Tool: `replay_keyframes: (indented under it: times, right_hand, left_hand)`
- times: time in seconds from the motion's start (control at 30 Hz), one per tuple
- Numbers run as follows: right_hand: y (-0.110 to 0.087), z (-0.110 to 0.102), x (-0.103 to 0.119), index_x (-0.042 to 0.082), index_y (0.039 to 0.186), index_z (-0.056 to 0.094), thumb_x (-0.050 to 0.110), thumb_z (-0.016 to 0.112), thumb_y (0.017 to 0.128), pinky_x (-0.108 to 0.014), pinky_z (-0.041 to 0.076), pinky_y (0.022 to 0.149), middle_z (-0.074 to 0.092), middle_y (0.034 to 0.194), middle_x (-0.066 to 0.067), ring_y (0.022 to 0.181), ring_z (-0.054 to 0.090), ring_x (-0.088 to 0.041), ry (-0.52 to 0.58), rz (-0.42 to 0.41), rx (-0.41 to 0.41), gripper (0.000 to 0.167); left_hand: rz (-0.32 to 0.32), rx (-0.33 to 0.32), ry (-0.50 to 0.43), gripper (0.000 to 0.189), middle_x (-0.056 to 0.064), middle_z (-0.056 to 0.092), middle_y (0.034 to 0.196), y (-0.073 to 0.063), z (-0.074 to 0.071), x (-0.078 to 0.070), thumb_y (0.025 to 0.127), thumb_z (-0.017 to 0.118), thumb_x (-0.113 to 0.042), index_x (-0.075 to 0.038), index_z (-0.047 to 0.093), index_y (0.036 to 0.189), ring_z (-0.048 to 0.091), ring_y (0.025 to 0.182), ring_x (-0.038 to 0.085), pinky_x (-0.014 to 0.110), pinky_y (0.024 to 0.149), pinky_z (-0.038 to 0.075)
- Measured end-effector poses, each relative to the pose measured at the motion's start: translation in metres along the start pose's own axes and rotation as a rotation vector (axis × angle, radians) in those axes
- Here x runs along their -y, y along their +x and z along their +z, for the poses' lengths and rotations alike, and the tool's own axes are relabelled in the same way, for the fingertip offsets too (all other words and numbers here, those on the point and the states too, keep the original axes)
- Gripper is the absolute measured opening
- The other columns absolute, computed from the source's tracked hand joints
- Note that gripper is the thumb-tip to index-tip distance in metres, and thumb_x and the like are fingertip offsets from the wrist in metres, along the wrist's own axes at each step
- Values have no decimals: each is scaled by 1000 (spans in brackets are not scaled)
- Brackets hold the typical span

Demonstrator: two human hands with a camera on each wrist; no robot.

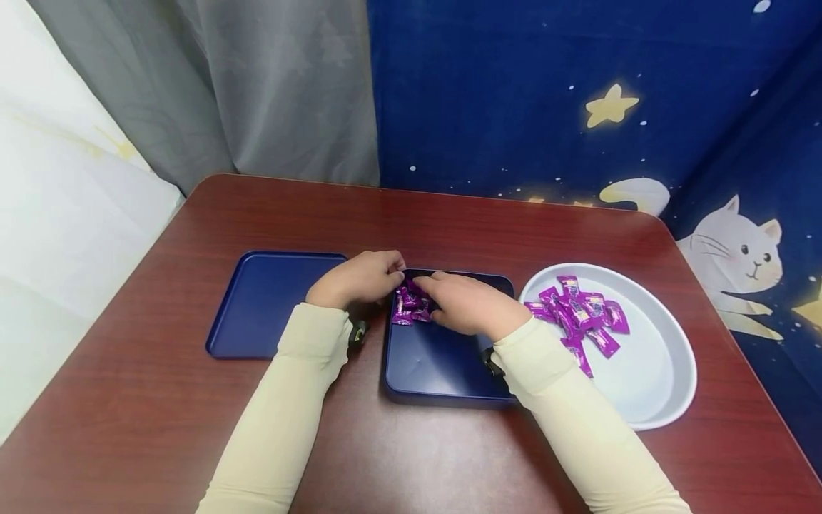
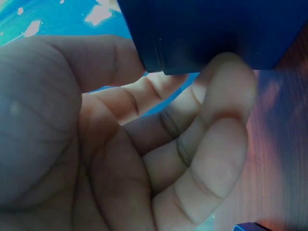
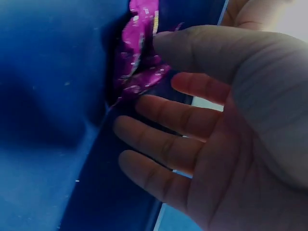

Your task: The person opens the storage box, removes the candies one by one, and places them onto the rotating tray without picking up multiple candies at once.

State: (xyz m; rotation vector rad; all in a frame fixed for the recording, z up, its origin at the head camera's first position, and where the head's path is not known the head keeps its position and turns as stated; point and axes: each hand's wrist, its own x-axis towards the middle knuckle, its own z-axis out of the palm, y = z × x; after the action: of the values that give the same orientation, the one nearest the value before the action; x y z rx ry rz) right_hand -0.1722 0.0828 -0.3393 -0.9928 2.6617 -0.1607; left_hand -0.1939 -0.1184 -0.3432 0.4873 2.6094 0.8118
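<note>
A dark blue rectangular box (image 1: pixel 443 364) stands in the middle of the table, with several purple-wrapped candies (image 1: pixel 406 311) in its far left corner. My left hand (image 1: pixel 361 280) grips the box's edge by that corner. In the left wrist view its thumb lies against the blue wall and the fingers curl round it. My right hand (image 1: pixel 472 305) reaches into the box from the right. In the right wrist view its thumb touches the candies (image 3: pixel 139 53), and the other fingers extend fairly straight along the wall beside them. Some candies are partly hidden by the hands.
To the right is an oval white tray (image 1: pixel 664 378) holding a loose pile of purple-wrapped candies (image 1: pixel 578 310). A flat dark blue lid (image 1: pixel 270 307) lies to the left, partly behind the left hand. Curtains (image 1: pixel 488 93) hang behind the reddish-brown table (image 1: pixel 148 392).
</note>
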Motion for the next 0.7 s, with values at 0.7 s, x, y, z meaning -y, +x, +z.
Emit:
replay_keyframes:
  times: [0.7]
  right_hand:
    - [-4,8,-12,10,105,65,22,74,90,-38,48,81,54,92,-4,85,55,-21,-31,37,-17,21]
  left_hand:
    - [14,1,16,16,6,60,77,2,1,-1,103,47,-19,-9,58,107,58,65,17,35,68,46]
